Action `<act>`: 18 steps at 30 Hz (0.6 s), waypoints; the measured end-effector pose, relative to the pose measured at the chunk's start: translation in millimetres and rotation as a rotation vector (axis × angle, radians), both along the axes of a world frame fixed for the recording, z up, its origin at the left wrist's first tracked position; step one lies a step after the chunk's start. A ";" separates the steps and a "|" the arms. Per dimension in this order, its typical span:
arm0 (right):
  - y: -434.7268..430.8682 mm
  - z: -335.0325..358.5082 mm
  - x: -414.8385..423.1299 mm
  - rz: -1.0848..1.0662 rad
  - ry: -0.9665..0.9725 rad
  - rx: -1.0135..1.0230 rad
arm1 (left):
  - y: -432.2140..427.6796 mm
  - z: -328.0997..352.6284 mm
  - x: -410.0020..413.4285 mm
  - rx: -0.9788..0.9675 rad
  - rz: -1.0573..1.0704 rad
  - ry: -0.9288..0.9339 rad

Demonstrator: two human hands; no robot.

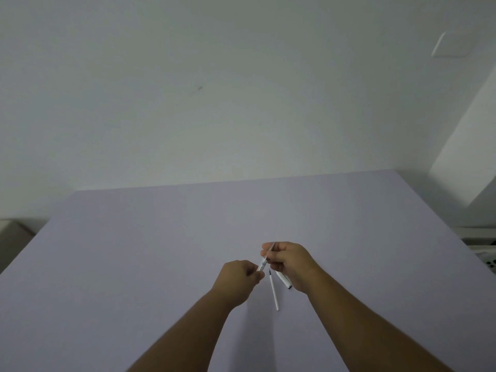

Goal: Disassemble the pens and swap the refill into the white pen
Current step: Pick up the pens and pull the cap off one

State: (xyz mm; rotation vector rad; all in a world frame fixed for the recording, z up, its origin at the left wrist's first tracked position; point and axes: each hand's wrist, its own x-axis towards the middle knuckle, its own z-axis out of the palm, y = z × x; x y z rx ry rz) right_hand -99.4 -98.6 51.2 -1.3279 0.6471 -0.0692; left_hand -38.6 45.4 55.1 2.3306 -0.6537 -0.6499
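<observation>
Both my hands meet over the middle of the lilac table (134, 251). Between them runs a slim pale pen (264, 264), tilted up to the right. My left hand (239, 277) pinches its lower end. My right hand (291, 261) grips its upper part, and the tip pokes out above my fingers. A white refill (273, 291) with a dark tip lies on the table just below the hands. Beside it lies a white pen part (284, 281) with a dark end, partly hidden under my right hand.
A plain white wall rises behind the table's far edge. A white block (472, 157) stands past the right edge, with pale clutter (483, 253) lower down. A beige object (13, 237) sits off the left edge.
</observation>
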 end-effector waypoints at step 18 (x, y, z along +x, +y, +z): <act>-5.9 1.2 0.8 -0.027 -0.013 -0.022 | -2.0 11.1 -4.8 -0.005 -0.011 -0.021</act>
